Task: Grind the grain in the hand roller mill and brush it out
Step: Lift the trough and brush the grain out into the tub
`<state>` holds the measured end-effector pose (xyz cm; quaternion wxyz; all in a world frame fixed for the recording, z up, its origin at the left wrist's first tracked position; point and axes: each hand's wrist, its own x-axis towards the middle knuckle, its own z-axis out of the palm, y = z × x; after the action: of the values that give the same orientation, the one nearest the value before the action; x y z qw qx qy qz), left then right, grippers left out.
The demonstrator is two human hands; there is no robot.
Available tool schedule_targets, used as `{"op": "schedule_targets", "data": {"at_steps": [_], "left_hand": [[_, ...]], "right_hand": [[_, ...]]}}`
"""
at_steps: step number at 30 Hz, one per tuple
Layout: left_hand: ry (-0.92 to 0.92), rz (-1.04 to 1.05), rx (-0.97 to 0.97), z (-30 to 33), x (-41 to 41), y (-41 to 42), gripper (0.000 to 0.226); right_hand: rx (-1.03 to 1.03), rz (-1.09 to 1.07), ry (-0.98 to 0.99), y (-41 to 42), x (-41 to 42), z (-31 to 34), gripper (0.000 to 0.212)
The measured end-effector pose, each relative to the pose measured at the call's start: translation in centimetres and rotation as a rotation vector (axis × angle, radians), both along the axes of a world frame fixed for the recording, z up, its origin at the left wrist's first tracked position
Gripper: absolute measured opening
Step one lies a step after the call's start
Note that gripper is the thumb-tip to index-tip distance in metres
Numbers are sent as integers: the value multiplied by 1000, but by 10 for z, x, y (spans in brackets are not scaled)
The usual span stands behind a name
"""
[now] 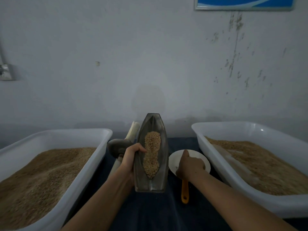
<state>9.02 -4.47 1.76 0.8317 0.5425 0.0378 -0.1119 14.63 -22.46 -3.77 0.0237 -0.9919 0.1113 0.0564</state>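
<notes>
Mill trough (150,129): boat-shaped grey metal vessel, long axis running from the counter's (150,212) near middle toward its far edge, between two white tubs. Contents: a narrow ridge of coarse tan grain (152,154) along the central groove. Judged heavy, rigid and smooth-sided; best taken by the long rim or braced from the flank, since tipping would spill the loose load.

Left hand (131,157): fingers curled over the trough's left rim, thumb side toward the grain, gripping and steadying it.

Roller (117,147): dark rounded disc on a pale shaft (133,130), lying just beside the trough's left flank, partly hidden behind the left hand. Judged heavy; the shaft ends are the natural holds.

Right hand (190,165): over a white dish (196,155) just right of the trough, fingers curled downward; whether they pinch anything cannot be told. An orange handle (185,191) emerges below the wrist, likely the brush; light, with the handle as its grip.

Left tub (66,134): at the counter's left edge, filled with fine tan meal.

Right tub (250,129): at the right edge, filled with a similar tan product; a pale flat tool lies half-buried in it.

Stage, as judged: grain only coarsely broken, brushing out not yet done.
</notes>
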Motion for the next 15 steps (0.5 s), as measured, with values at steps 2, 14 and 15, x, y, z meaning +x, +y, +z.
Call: {"op": "schedule_targets", "data": {"at_steps": [2, 14, 15], "left_hand": [[14, 0, 1, -2, -2, 1, 24], [21, 97, -55, 22, -18, 12, 24], [17, 100, -62, 29, -19, 14, 24]], "right_hand": [[0, 11, 7, 1, -4, 0, 97], [821, 55, -272, 24, -5, 72, 25], [962, 39, -226, 30, -8, 83, 11]]}}
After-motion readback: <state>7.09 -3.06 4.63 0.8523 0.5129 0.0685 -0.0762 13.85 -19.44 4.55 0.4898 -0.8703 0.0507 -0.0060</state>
